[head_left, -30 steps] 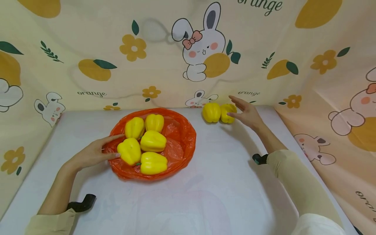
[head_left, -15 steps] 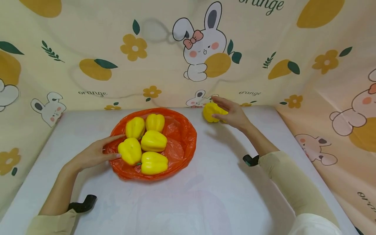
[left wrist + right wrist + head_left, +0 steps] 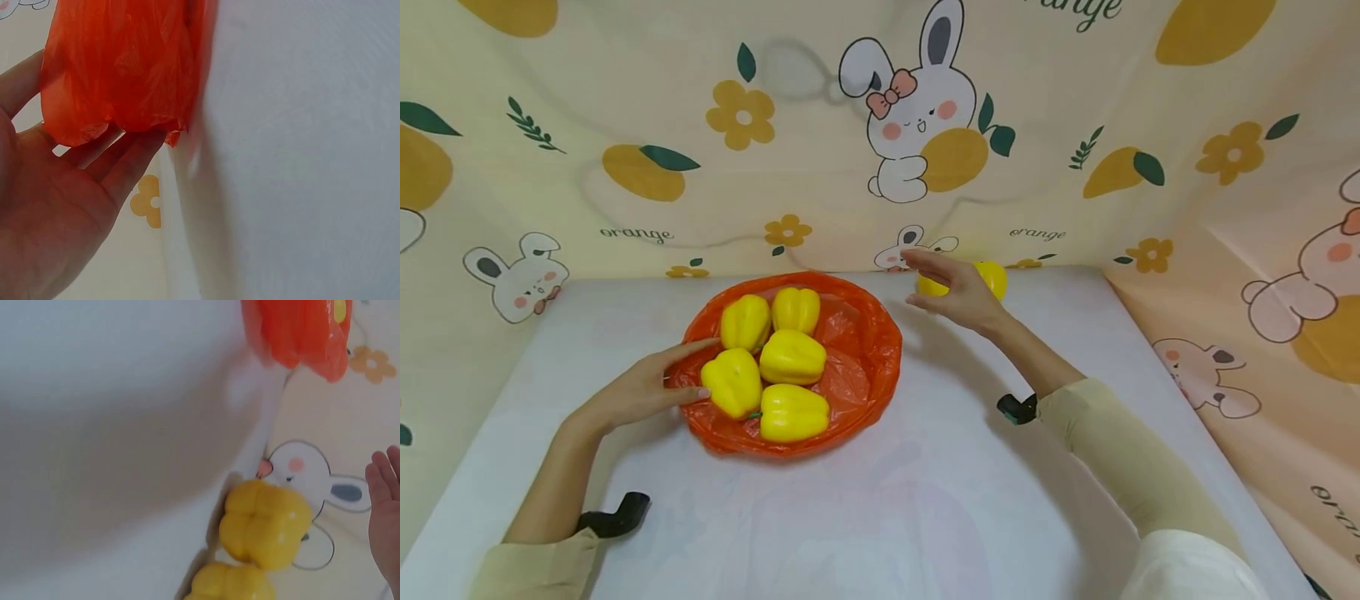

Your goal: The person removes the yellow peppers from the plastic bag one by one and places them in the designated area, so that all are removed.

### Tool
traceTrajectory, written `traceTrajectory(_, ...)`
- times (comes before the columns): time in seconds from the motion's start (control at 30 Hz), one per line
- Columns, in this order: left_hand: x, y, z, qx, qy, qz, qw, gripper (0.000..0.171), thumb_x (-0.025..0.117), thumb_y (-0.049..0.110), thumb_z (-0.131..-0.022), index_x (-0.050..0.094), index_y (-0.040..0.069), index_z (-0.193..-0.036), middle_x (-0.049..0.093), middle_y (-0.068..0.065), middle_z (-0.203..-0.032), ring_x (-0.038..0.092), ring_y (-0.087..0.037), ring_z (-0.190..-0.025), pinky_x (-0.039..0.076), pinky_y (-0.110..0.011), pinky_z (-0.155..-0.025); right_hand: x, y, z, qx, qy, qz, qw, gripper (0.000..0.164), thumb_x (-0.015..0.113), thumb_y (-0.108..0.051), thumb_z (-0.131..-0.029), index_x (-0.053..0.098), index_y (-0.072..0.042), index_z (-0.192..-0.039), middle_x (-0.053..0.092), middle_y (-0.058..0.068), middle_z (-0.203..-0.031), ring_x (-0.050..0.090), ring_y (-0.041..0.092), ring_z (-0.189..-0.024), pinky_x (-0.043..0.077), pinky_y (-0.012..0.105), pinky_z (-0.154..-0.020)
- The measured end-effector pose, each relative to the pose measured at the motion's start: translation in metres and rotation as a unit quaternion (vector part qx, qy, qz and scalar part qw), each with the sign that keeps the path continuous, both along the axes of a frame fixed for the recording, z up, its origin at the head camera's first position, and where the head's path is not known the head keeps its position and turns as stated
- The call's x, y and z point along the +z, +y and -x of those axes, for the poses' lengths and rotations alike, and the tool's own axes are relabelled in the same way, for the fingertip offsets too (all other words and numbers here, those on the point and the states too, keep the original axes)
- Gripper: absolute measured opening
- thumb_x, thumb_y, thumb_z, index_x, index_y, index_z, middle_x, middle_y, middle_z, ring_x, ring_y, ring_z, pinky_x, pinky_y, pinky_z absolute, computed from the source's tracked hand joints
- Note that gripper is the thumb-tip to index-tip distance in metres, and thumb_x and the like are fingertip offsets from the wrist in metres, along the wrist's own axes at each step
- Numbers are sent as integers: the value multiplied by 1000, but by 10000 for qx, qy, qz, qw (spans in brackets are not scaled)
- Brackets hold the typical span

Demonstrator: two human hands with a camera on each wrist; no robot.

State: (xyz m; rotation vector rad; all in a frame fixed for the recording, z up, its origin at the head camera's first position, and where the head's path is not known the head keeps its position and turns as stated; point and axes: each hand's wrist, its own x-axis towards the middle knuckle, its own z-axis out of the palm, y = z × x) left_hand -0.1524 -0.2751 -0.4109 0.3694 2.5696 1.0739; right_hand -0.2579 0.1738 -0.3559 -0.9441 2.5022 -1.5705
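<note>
Biggest thing 1st: a printed cloth (image 3: 805, 179) is hanging at the back & R side, w/ rabbits, flowers & fruit showing on it. A whitish table (image 3: 985, 492) is filling most of the area below. Red plastic bag (image 3: 883, 342) is sitting on the table, L of ctr, its rim spreading wide & its mouth facing up.

Beige sleeves (image 3: 1112, 467) are covering part of both arms. L hand (image 3: 640, 387) is holding the bag at its L edge, thumb & fingers set apart & bending round the rim; in the L wrist view the fingertips are disappearing behind the plastic. R hand (image 3: 958, 292) is hovering near the back edge of the table, to the R of the bag, thumb well apart from the fingers, gripping nothing.

Yellow peppers next. Five peppers (image 3: 792, 357) are lying in the bag, grouped twd its L & ctr; the bag's R part is showing bare plastic. Two more peppers (image 3: 265, 525) are resting side by side at the back of the table, next to the cloth; in the head view the R hand is partly hiding them, & in the R wrist view it's staying clear of both.

Smaller: black gadgets (image 3: 621, 515) are sticking out at both wrists. Smallest: a green stem (image 3: 756, 415) is showing by the nearest pepper in the bag.
</note>
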Motion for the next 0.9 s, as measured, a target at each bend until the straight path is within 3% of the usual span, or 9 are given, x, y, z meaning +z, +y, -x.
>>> traceTrajectory(0.13, 0, 1, 1, 32, -45, 20, 10000, 74, 71, 37, -91, 36, 20, -154, 35, -25, -153, 33, -47, -136, 29, -73, -105, -4, -11, 1, 59, -44, 5, 10000, 61, 75, 1, -86, 50, 0, -142, 51, 16, -145, 48, 31, -133, 36, 48, -113)
traceTrajectory(0.37, 1, -2, 2, -7, 11, -1, 10000, 74, 71, 37, -91, 37, 18, -154, 36, -26, -152, 33, -47, -136, 27, -73, -105, -26, -32, 22, 263, -183, 14, 9995, 64, 76, -2, -86, 50, -2, -143, 52, 13, -146, 48, 30, -134, 39, 45, -112)
traceTrajectory(0.47, 0, -4, 2, 39, -9, 17, 10000, 74, 71, 38, -91, 37, 18, -154, 37, -26, -152, 33, -47, -136, 27, -73, -106, -29, -42, 24, 351, -225, -199, 9989, 63, 79, -11, -86, 52, -9, -143, 53, 7, -145, 50, 24, -132, 42, 41, -110)
traceTrajectory(0.7, -3, -4, 2, 96, -53, 59, 9999, 75, 71, 41, -91, 37, 19, -154, 37, -26, -152, 35, -46, -135, 30, -72, -105, -35, -62, 26, 534, -377, -441, 9969, 65, 79, -25, -87, 51, -12, -144, 54, 7, -144, 53, 22, -130, 43, 42, -108)
traceTrajectory(0.9, -1, 0, 2, 99, -137, 12, 9999, 75, 71, 39, -91, 36, 19, -154, 37, -26, -152, 36, -46, -134, 33, -71, -104, -40, -78, 25, 598, -370, -521, 9962, 63, 77, -21, -88, 50, -13, -145, 56, 9, -142, 54, 20, -129, 45, 43, -107)
